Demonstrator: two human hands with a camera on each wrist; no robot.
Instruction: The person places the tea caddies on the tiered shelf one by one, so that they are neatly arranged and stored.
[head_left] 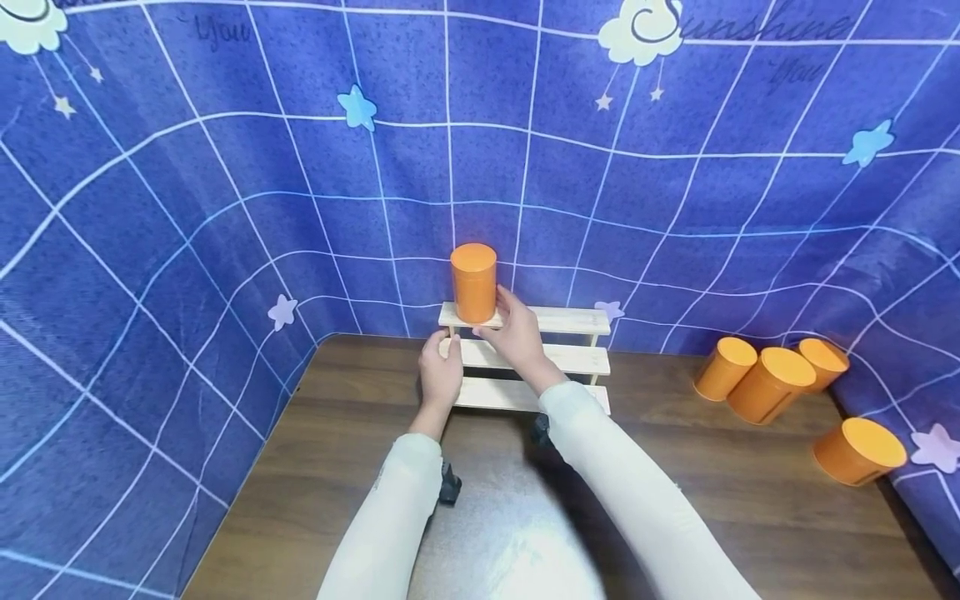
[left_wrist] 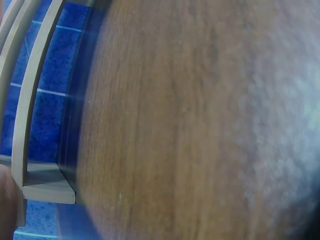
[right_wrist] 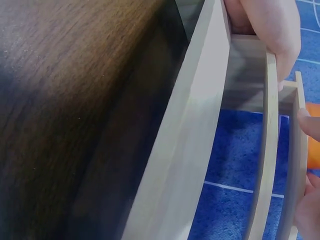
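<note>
Spreading across the lower half of the head view, a dark brown wooden table (head_left: 315, 467) is backed by a blue star-patterned cloth with a white grid (head_left: 225, 208). At twelve o'clock on the table a pale three-step wooden rack (head_left: 570, 360) is set against the cloth. Four more orange cans (head_left: 772, 383) are grouped at about two o'clock, some tipped, well apart from the rack.

By judgement, the placing step is in hand: an orange cylindrical can with a flat lid (head_left: 474, 283) is stood upright on the left end of the top step. A clean release seems called for next, with the fingers drawn off sideways so the can is not tipped.

The can's base is touched at four o'clock by the right hand (head_left: 517, 337), its fingers loosely curved beside it rather than wrapped round; how firmly it is held cannot be told. The rack's left end is gripped at the middle step by the left hand (head_left: 438, 371), fingers curled round the wood.
</note>
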